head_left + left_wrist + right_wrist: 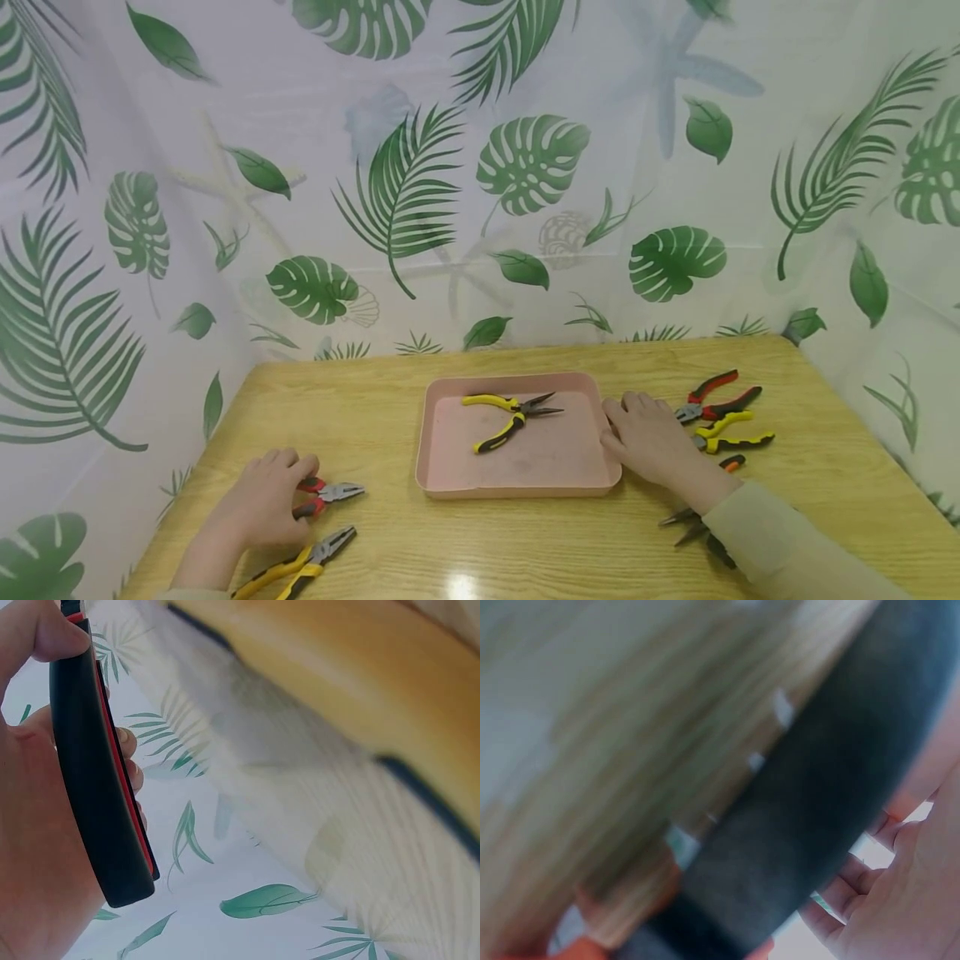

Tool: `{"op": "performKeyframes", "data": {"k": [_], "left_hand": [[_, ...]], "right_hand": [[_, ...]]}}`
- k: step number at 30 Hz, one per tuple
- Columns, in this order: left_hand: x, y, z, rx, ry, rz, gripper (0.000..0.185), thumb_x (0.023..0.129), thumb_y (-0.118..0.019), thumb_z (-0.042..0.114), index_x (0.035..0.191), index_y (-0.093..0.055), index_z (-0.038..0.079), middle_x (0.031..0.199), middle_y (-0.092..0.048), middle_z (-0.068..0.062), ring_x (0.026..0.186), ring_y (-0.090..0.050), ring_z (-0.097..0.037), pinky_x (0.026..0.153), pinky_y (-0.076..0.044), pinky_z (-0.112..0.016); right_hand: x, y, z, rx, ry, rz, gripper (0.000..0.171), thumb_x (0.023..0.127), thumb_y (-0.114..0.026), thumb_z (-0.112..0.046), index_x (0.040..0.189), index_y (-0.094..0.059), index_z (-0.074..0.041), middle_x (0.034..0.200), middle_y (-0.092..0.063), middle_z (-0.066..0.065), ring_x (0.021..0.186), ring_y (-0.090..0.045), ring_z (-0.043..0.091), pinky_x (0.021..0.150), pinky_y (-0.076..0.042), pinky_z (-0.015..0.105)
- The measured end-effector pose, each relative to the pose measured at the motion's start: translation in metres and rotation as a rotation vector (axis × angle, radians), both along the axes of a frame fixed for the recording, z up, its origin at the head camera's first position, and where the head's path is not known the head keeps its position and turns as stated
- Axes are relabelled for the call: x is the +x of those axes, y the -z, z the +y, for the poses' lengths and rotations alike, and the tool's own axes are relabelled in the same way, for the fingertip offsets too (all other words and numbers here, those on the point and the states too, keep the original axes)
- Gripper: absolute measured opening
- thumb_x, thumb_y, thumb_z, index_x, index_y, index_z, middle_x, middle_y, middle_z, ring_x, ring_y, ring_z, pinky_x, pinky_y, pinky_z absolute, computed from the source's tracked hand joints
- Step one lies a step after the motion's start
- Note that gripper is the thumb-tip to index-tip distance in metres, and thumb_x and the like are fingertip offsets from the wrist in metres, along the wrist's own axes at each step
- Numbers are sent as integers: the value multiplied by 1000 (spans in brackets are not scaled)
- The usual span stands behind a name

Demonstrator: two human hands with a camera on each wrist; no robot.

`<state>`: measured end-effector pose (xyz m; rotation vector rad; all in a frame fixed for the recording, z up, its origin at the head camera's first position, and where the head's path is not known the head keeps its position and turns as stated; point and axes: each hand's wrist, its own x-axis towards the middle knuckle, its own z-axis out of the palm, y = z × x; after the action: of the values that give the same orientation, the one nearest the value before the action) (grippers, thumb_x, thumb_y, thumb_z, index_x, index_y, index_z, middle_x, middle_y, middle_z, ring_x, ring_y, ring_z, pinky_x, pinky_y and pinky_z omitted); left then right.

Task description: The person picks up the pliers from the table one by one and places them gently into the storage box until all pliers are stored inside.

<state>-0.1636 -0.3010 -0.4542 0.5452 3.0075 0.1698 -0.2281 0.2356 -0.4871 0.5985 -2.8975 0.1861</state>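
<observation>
My left hand (262,500) grips red-and-black pliers (337,493) at the table's left, their metal jaws pointing right. In the left wrist view the thumb lies on a black handle (105,787), with fingertips (127,742) behind it. My right hand (648,437) rests with bent fingers against the right rim of a pink tray (517,492). Inside the tray lie yellow-and-black long-nose pliers (517,410), handles spread. Beneath the right forearm are orange-and-black pliers (681,517), partly hidden; a dark handle (802,780) looms large in the right wrist view.
Yellow-and-black pliers (326,550) lie just in front of the left hand. Beyond the right wrist are red-and-black pliers (716,400) and another yellow-and-black pair (731,433). A leaf-patterned sheet (525,208) hangs behind and beside the wooden table (420,550).
</observation>
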Motion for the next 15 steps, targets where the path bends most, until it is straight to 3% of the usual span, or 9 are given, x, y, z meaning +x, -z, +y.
{"op": "performKeyframes", "data": {"k": [8,15], "left_hand": [[-4,-2,-1,-32,25,75,49,63,-79,20,108,-61,21,94,-52,6,85,-44,-15,74,-35,-35],[-6,-7,-1,-48,20,81,50,63,-81,22,109,-62,20,94,-52,5,84,-42,-15,74,-37,-36]], "right_hand": [[2,-3,-1,-6,-1,-5,12,103,-55,-23,96,-54,-13,86,-46,7,76,-36,22,70,-29,37],[2,-4,-1,17,-10,12,13,104,-55,-23,97,-54,-12,86,-47,7,76,-38,22,69,-32,37]]}}
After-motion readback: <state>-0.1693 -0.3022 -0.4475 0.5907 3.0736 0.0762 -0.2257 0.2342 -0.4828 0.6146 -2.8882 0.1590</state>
